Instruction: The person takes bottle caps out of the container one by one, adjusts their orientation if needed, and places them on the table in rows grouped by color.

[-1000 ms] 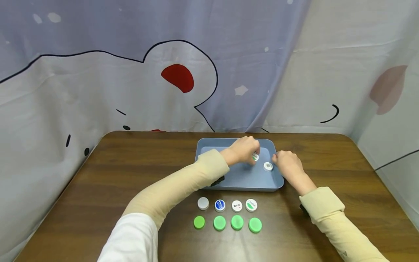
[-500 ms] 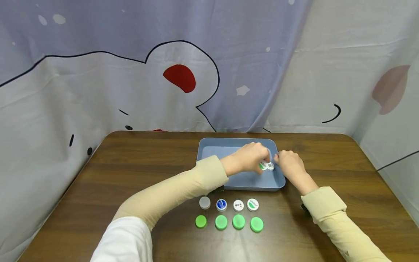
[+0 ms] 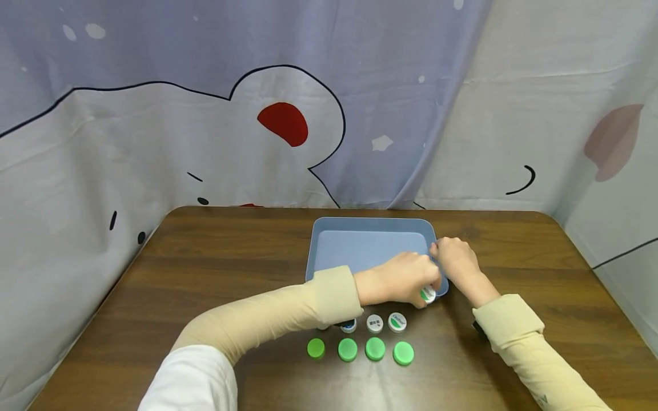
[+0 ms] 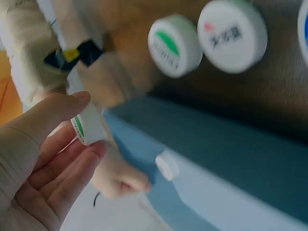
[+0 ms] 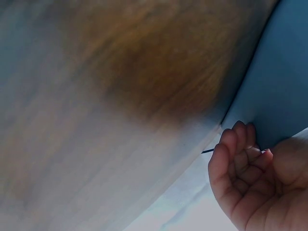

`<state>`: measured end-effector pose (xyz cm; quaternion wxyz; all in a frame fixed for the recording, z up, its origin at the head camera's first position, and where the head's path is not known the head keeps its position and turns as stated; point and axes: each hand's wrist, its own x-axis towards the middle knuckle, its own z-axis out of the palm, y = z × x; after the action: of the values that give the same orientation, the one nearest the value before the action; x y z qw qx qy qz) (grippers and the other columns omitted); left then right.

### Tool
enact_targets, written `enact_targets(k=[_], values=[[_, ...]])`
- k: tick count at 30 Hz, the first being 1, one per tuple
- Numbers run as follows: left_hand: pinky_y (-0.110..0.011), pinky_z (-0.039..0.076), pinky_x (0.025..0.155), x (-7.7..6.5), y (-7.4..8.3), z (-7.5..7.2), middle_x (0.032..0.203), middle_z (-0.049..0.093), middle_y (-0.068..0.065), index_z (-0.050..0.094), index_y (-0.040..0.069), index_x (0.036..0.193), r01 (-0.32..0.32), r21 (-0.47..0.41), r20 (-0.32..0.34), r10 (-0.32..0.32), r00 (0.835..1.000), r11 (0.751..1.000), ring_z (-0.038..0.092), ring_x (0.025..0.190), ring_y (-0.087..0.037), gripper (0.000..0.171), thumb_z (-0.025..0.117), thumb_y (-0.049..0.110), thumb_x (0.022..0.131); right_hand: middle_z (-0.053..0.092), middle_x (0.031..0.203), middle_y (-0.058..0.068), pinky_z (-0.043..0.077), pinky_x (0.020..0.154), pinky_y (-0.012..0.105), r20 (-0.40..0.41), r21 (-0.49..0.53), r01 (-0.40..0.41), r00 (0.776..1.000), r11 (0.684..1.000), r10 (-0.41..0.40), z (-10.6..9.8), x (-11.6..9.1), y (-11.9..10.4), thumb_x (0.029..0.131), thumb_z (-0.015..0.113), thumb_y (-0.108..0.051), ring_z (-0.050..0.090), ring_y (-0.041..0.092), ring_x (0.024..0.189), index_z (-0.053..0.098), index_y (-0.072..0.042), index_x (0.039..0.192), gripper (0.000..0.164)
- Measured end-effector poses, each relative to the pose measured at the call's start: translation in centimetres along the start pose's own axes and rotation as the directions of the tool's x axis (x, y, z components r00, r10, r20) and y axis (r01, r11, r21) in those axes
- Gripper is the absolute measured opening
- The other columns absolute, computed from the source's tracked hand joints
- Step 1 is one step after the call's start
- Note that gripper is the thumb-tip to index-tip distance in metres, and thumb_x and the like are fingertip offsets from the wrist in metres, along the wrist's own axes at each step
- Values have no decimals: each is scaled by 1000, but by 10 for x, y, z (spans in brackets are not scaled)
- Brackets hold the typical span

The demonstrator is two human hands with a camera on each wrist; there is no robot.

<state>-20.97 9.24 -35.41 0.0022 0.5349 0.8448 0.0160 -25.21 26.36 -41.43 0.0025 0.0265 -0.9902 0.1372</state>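
My left hand [image 3: 403, 278] pinches a white bottle cap [image 3: 428, 294] with a green mark between thumb and fingers, over the front right corner of the blue-grey tray [image 3: 370, 245]. The left wrist view shows this cap on edge between thumb and fingertips. At the tray's right side, my right hand [image 3: 454, 260] holds the rim, its fingers curled by the outer wall in the right wrist view. Another white cap [image 4: 167, 165] lies inside the tray, seen in the left wrist view; my left hand hides it from the head view.
In front of the tray, a row of white caps [image 3: 397, 322] stands on the wooden table [image 3: 231, 245], its left end partly covered by my left arm. A row of green caps [image 3: 375, 349] lies nearer me. A patterned curtain [image 3: 205, 131] hangs behind the table.
My left hand has carried the pinched cap right and toward me, from the tray's middle to its front right corner. My right hand has stayed at the tray's rim.
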Motion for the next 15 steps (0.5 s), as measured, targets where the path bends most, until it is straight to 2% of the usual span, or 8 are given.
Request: enact_targets(k=[4,10,15], values=[[-20,50,64,0,9,10,86,70,11,73,24,89,-16,36,31,15,999,999,63,79,-6,21,81,28,70,66,81,30,48,58,54,-28,3,3,1000,1000,-3,2,0,1,93,45,-19,62,50,73,60,-1,65,37],[-19,50,64,0,20,18,87,70,12,73,25,88,-29,60,55,25,998,998,63,78,-5,19,81,29,71,65,77,29,48,58,54,-48,0,18,999,1000,-18,5,0,2,93,46,-18,62,49,70,58,-1,63,37],[-20,48,60,0,27,25,81,67,12,71,24,81,-52,77,74,46,996,996,62,72,-7,15,81,29,71,65,78,30,47,58,54,-51,7,19,999,1000,-19,4,-1,2,93,47,-18,62,49,70,58,-1,62,37]])
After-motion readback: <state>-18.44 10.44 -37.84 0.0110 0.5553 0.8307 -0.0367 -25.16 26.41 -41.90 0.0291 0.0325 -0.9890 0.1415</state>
